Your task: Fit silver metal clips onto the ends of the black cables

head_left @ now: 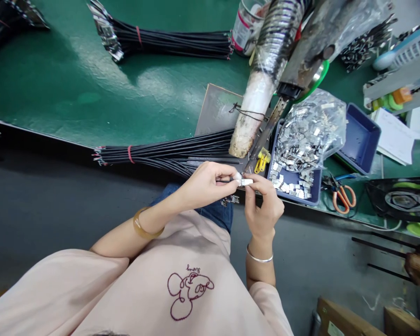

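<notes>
Pink cotton of the person's shirt [154, 280] filled the nearest edge, a looping maroon drawing stitched on its front. From it two bare forearms rose and met over the lap. An amber bangle [143, 226] sat on the left wrist and a thin silver bracelet [259, 256] on the right.

The left hand [205, 184] was curled, its thumb and fingertips pinched tight on the end of a thin black cable [227, 179]. The right hand [262, 205] stood upright beside it, thumb and forefinger closed on a small bright metal clip [248, 182]. The two pinches touched just short of the bench edge. A small white spot showed where they met; whether it was a fingertip cover or part of the cable could not be told.

Just beyond the hands lay a bundle of black cables [168, 154] tied with a red band, its loose ends fanning leftward over the edge of the green bench top [73, 84]. To the right of it sat a blue tray [313, 198] heaped with flat, shiny clips, a crumpled clear bag [311, 126] of the same parts slumped across it. A small yellow piece [262, 159] lay just left of the tray, and orange-handled scissors [341, 196] just right of it. An open blue bin [359, 137] stood behind.

Over the middle hung a worn machine head [266, 79] wrapped in clear film — it hid part of the bench and the grey board [217, 109] beneath it. Farthest off, a second cable bundle [175, 42] stretched across the green surface.
</notes>
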Tool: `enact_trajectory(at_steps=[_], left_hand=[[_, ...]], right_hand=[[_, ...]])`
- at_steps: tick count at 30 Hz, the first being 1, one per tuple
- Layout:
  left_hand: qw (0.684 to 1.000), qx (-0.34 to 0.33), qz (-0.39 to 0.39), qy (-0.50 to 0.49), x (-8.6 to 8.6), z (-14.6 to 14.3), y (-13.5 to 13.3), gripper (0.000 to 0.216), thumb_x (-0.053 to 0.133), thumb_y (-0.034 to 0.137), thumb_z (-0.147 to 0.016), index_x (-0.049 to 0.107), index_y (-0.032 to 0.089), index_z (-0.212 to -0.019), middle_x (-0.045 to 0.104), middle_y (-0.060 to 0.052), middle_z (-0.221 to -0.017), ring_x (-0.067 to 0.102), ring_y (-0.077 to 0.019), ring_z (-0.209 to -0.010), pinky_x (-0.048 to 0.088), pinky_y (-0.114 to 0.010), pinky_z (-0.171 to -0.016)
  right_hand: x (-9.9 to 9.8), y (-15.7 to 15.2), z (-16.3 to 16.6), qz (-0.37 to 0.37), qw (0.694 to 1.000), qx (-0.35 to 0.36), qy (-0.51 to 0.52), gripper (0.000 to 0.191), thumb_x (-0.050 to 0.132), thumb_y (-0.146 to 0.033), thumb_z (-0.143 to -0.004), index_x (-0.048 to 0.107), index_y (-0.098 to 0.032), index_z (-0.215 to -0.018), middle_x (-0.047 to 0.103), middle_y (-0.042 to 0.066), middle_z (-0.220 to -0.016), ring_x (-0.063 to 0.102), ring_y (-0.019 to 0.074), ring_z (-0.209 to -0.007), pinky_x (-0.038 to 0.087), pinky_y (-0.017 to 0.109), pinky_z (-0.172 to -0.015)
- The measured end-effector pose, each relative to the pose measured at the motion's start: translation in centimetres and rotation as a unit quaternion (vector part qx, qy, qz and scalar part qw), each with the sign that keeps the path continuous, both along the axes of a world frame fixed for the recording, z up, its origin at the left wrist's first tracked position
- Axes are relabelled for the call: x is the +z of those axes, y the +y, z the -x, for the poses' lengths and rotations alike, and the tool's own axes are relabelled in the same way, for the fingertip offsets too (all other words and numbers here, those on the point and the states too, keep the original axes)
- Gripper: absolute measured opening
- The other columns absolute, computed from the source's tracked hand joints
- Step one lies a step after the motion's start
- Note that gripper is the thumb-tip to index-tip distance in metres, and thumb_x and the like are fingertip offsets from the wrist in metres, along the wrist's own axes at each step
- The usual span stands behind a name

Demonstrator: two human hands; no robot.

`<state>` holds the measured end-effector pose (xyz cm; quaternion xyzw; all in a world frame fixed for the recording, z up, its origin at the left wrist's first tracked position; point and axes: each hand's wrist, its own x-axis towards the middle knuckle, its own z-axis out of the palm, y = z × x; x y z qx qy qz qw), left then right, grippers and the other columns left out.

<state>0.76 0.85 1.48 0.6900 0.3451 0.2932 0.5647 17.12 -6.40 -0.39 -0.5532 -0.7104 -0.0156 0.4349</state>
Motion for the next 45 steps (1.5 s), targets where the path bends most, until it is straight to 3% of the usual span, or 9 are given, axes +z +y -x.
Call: enact_trajectory(at_steps=[6, 8, 11, 14, 18, 22, 31, 38, 45], left_hand=[[0.995, -0.04, -0.094, 0.013, 0.7, 1.1, 0.1, 0.016, 0.061, 0.019, -0.087, 0.062, 0.013, -0.073, 0.048, 0.005, -0.059, 0.037, -0.0071, -0.057, 0.03, -0.022, -0.056], [0.996, -0.042, -0.083, 0.006, 0.7, 1.2, -0.1, 0.023, 0.057, 0.021, -0.09, 0.062, 0.012, -0.069, 0.047, 0.004, -0.056, 0.036, -0.0071, -0.056, 0.029, -0.022, -0.055], [0.999, -0.019, -0.034, -0.016, 0.5, 1.0, -0.3, 0.025, 0.057, 0.023, -0.09, 0.065, 0.011, -0.069, 0.042, 0.005, -0.053, 0.034, -0.0069, -0.053, 0.027, -0.022, -0.052], [0.999, 0.014, 0.005, -0.045, 0.2, 0.6, -0.4, 0.02, 0.06, 0.022, -0.086, 0.066, 0.01, -0.071, 0.041, 0.005, -0.055, 0.033, -0.0066, -0.054, 0.026, -0.022, -0.052], [0.997, 0.033, 0.037, -0.056, -0.1, 0.0, -0.4, 0.018, 0.061, 0.02, -0.083, 0.066, 0.011, -0.069, 0.037, 0.005, -0.055, 0.03, -0.0064, -0.054, 0.023, -0.022, -0.05], [0.997, 0.042, 0.046, -0.053, -0.4, -0.4, -0.3, 0.02, 0.06, 0.021, -0.084, 0.064, 0.011, -0.067, 0.031, 0.006, -0.054, 0.026, -0.0061, -0.053, 0.021, -0.022, -0.05], [0.995, 0.083, 0.039, -0.026, -0.4, -1.0, -0.2, 0.023, 0.055, 0.023, -0.088, 0.059, 0.013, -0.068, 0.038, 0.004, -0.059, 0.031, -0.0068, -0.056, 0.025, -0.022, -0.052], [0.999, 0.028, 0.031, -0.03, -0.3, -0.3, 0.2, 0.02, 0.057, 0.023, -0.088, 0.061, 0.013, -0.072, 0.037, 0.005, -0.058, 0.03, -0.0063, -0.055, 0.025, -0.021, -0.05], [0.996, 0.086, -0.002, -0.025, -0.6, -0.6, -0.4, 0.018, 0.058, 0.02, -0.087, 0.064, 0.012, -0.073, 0.038, 0.005, -0.056, 0.031, -0.0065, -0.054, 0.025, -0.021, -0.05]], right_hand=[[0.8, -0.4, 0.7, 0.151, 0.963, -0.061, 0.213, 0.008, 0.064, -0.027, -0.093, 0.06, -0.022, -0.088, 0.064, -0.007, -0.065, 0.063, 0.0085, -0.052, 0.051, 0.019, -0.05], [1.3, -0.7, 0.8, 0.121, 0.965, -0.1, 0.212, 0.009, 0.066, -0.029, -0.091, 0.065, -0.021, -0.086, 0.061, -0.007, -0.061, 0.057, 0.007, -0.046, 0.044, 0.018, -0.043], [1.8, -1.1, 0.9, -0.014, 0.964, -0.153, 0.219, 0.01, 0.065, -0.028, -0.091, 0.069, -0.022, -0.098, 0.061, -0.006, -0.061, 0.055, 0.0072, -0.045, 0.042, 0.02, -0.042], [1.7, -1.5, 1.1, -0.037, 0.957, -0.14, 0.249, 0.018, 0.059, -0.022, -0.094, 0.063, -0.023, -0.112, 0.069, -0.005, -0.069, 0.065, 0.0103, -0.049, 0.053, 0.023, -0.048], [0.8, -1.5, 1.3, 0.0, 0.977, -0.131, 0.167, 0.011, 0.067, -0.015, -0.089, 0.066, -0.022, -0.098, 0.079, 0.002, -0.093, 0.078, 0.0171, -0.08, 0.065, 0.029, -0.071], [0.0, -0.9, 1.4, 0.03, 0.99, -0.081, 0.114, 0.009, 0.068, -0.015, -0.088, 0.066, -0.022, -0.093, 0.078, 0.005, -0.109, 0.078, 0.0177, -0.093, 0.065, 0.028, -0.073], [-0.5, 0.2, 1.7, 0.062, 0.972, -0.081, 0.209, 0.005, 0.067, -0.019, -0.088, 0.063, -0.021, -0.086, 0.079, 0.005, -0.107, 0.077, 0.0141, -0.085, 0.064, 0.025, -0.071], [-0.7, 0.3, 1.7, 0.078, 0.965, -0.083, 0.236, 0.005, 0.068, -0.022, -0.088, 0.065, -0.02, -0.084, 0.079, 0.004, -0.101, 0.076, 0.0134, -0.083, 0.062, 0.023, -0.067], [-1.0, 0.3, 1.6, 0.04, 0.984, -0.082, 0.156, 0.004, 0.065, -0.018, -0.089, 0.066, -0.022, -0.09, 0.078, 0.003, -0.102, 0.076, 0.0151, -0.091, 0.063, 0.026, -0.07]])
